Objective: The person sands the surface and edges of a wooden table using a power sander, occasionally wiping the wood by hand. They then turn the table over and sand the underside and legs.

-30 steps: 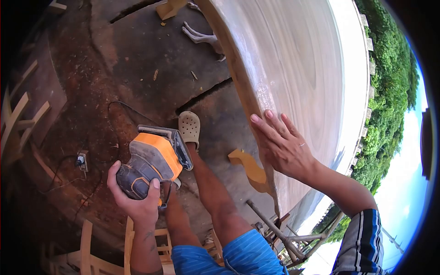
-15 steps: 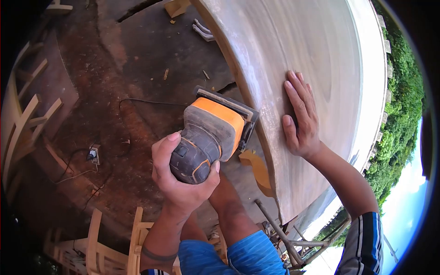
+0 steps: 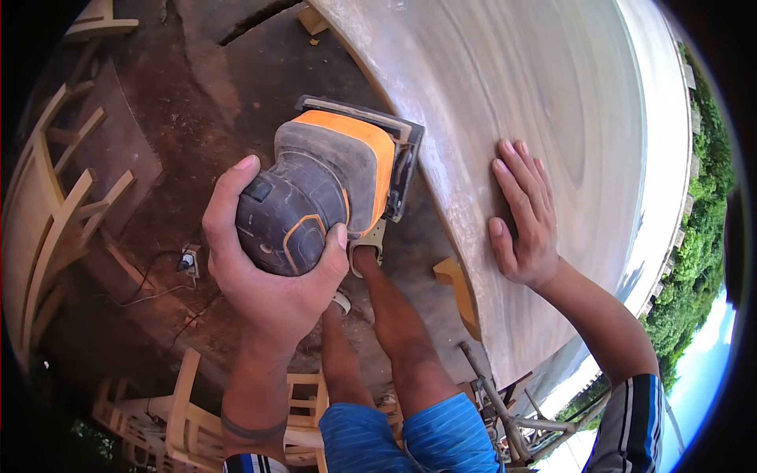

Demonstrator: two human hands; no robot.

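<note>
Nearest to the camera, blue shorts [image 3: 410,437] and two bare legs occupy the lower centre of the view. Above them, the left hand [image 3: 272,292] is closed firmly around the dark rear handle of an orange sander [image 3: 331,185], with the thumb on the left side of the handle and the fingers wrapped around the right side. The sander is held in the air above the floor [image 3: 236,118]. Its flat pad faces right, toward the curved edge of a large wooden slab [image 3: 512,87]. The pad is just beside that edge; contact cannot be confirmed.

The right hand [image 3: 524,221] lies flat and spread on the top face of the slab, near the edge. It grasps nothing, and the fingers point away from the body.

Below the slab edge, a yellow wooden block [image 3: 459,292] and metal legs [image 3: 505,418] are visible. On the reddish floor, a cable runs to a socket [image 3: 188,262]. Bare wooden chair frames [image 3: 55,197] stand at far left. Beyond the slab, green trees [image 3: 694,268] fill the right margin.
</note>
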